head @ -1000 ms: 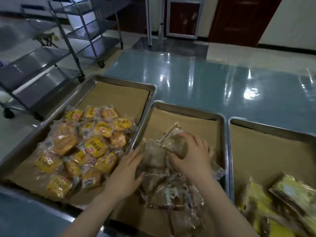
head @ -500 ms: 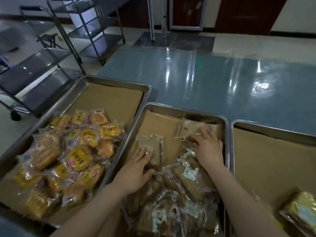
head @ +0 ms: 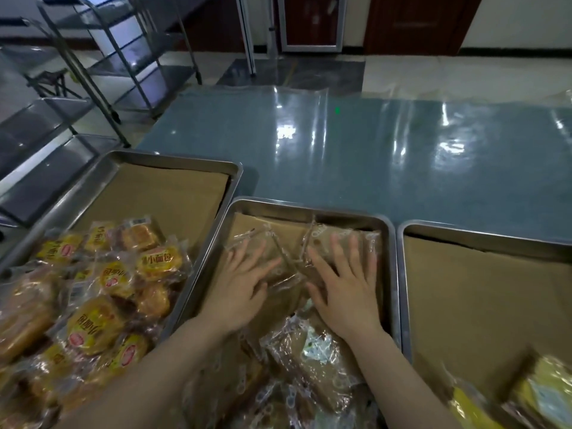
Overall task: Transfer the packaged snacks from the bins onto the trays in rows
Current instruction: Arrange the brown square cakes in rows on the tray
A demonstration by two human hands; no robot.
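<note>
Stainless-steel middle tray (head: 309,206), lined with brown paper, at frame centre: two clear-wrapped brown snack packets (head: 322,237) lie side by side at its far end. Left hand (head: 238,289) rests flat, fingers (head: 247,258) spread, on the left packet (head: 278,243); right hand (head: 346,289) likewise on the right packet (head: 373,239). Recommended: press lightly, square both against the far rim, edges touching without overlap.

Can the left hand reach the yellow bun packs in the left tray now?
Probably yes. The left hand lies flat on a clear packet in the middle tray; only low tray rims separate it from the yellow bun packs.
</note>
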